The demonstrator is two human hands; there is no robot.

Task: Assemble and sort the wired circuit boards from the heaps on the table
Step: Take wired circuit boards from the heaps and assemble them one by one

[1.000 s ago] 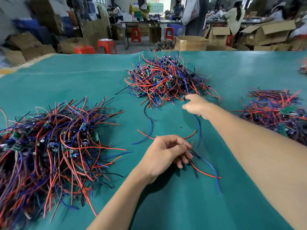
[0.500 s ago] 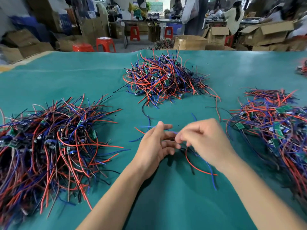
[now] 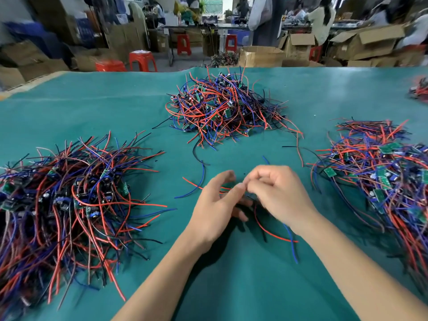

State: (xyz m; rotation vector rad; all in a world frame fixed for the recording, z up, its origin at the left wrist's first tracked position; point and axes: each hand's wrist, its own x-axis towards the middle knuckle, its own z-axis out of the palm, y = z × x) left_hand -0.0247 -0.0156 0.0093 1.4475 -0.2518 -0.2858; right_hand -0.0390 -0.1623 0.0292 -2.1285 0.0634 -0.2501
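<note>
Green table cover [image 3: 92, 107], red stools [image 3: 141, 60], open cardboard boxes [image 3: 261, 56], seated workers behind [image 3: 320, 22]

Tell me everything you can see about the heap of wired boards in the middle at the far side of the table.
The middle heap is a loose, tangled mound of thin red, blue and black insulated wires with small green circuit boards caught among them. It rests on the teal table cover, beyond both hands, neither touching it. Stray wire ends fan out around its edge, one black strand trailing toward the hands.

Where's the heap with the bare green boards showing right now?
In the head view, that heap lies at the right edge of the green table, just right of the right hand.
</note>
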